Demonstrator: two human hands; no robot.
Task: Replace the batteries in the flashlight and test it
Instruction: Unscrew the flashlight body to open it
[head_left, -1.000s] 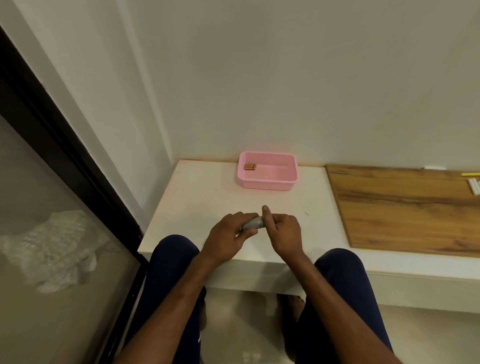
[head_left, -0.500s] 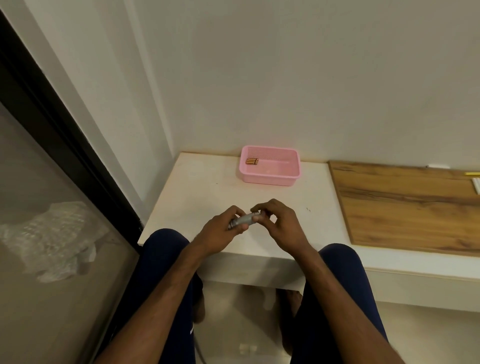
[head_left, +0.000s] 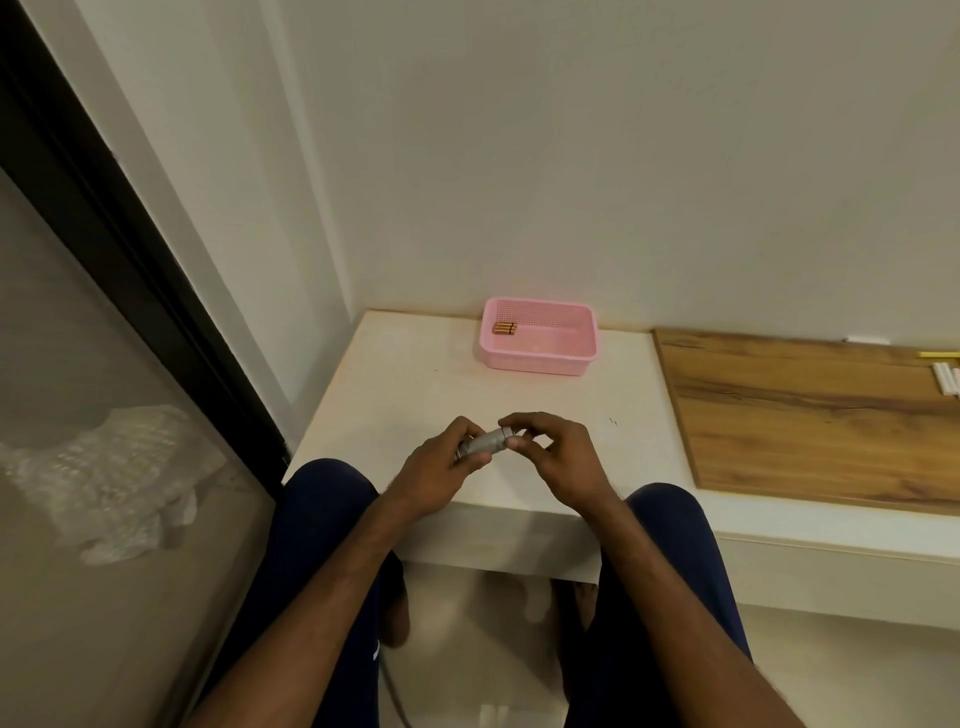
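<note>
- silver metal flashlight (head_left: 483, 446): one, short, held roughly level just above the near part of the white table (head_left: 395, 395), between the two hands.
- left hand (head_left: 441, 470): one; fingers and thumb are curled closed round the flashlight's body.
- right hand (head_left: 563, 457): one; thumb and fingertips pinch the flashlight's right end, with the other fingers loosely bent. it is probably working the end cap, but whether the cap is loose cannot be told.
- risk: a freed cap or an old cell could slip out and roll off onto the floor, because the hands work close to the table's near edge. a cap turned at a tilt could jam on its thread.
- batteries (head_left: 504, 328): copper-coloured, a small cluster, seemingly three, though the count is uncertain. they lie in the far left corner of the basket.
- pink basket (head_left: 537, 364): one, at the back of the table near the wall, well apart from the hands.
- wooden board (head_left: 810, 410): one, lying to the right of the table's bare part.
- white sticks (head_left: 945, 376): two, on the board's far right edge; kind unclear.
</note>
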